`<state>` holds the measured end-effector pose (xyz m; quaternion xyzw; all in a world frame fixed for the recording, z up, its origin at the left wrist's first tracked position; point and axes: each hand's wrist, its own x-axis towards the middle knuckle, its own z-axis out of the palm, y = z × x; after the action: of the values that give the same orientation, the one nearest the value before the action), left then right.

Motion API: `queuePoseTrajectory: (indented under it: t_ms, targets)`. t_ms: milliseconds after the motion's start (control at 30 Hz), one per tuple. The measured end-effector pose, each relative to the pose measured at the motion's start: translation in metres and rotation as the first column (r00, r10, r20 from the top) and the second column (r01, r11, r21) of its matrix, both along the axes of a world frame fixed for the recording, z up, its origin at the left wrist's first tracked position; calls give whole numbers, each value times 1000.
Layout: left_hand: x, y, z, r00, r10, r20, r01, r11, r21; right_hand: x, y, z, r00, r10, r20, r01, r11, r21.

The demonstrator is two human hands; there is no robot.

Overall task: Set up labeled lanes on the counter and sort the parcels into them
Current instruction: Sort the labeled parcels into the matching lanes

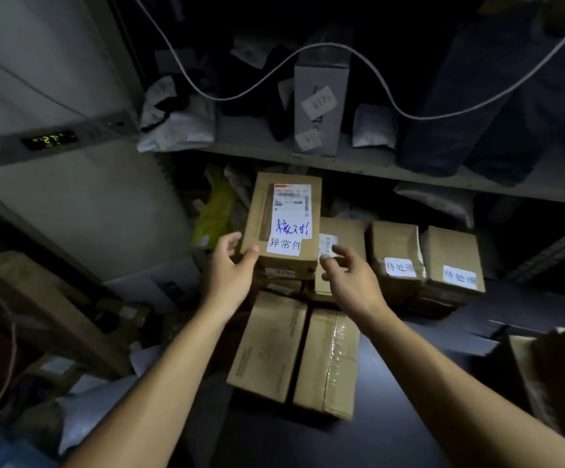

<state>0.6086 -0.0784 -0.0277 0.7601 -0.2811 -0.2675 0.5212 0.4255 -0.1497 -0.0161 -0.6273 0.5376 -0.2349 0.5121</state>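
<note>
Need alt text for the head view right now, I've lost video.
Both open hands, left hand and right hand, reach for a stacked cardboard parcel labelled 异常件. Two parcels labelled 待处理 stand to its right, under a shelf.

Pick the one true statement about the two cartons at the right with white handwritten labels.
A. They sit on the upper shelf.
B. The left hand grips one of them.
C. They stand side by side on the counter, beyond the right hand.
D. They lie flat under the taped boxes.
C: the two labelled cartons stand next to each other on the dark counter, to the right of the right hand, which touches neither.
</note>
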Motion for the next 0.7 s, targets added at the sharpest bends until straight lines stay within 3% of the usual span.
queuePoseTrajectory:
  t_ms: [100, 200, 333, 467, 567, 700]
  targets:
    - [15, -17, -15, 992, -29, -122, 36, 998, 57, 20, -14, -11, 999, 19, -42, -17, 998, 67]
    - [13, -18, -22, 987, -104, -125, 114, 990, 78, 31, -14, -19, 996, 67, 60, -72, 993, 93]
    - [0, -2, -10, 992, -75, -100, 73, 997, -25, 25, -3, -12, 946, -48, 321, -6, 987, 162]
    - [-35, 30, 18, 974, -36, -222, -1, 986, -165, -5, 24, 19, 878, -118, 464, 21, 978, 208]
    - [-77, 48, 44, 948, -72, -310, -23, 956, -292, -41, 51, 41, 830, -178, 528, 29, 960, 277]
    - [-138, 78, 78, 895, -183, -406, 20, 927, -374, -107, 85, 65, 828, -200, 524, 104, 973, 207]
